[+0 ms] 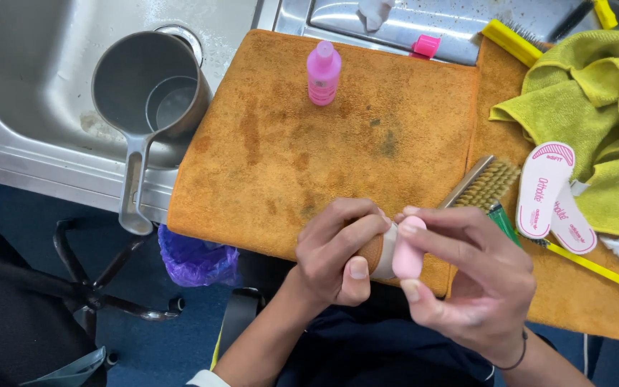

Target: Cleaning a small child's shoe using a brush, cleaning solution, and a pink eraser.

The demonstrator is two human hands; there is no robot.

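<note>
My left hand [338, 251] is wrapped around a small shoe [380, 252], brown with a pale rim, mostly hidden by my fingers. My right hand [467, 276] pinches a pink oval eraser-like block [408, 249] against the shoe's rim. Both hands hover over the near edge of an orange stained towel [324, 150]. A pink bottle [322, 73] stands upright at the towel's far side, and its pink cap [425, 46] lies beyond on the steel ledge.
A grey handled jug [150, 93] sits in the steel sink [23, 72] at left. A bristle brush [483, 185], two white insoles [549, 197], a yellow-green cloth [596, 100], a yellow brush [514, 39] and a yellow-handled tool [592, 265] lie at right. A purple bag [195, 259] hangs below.
</note>
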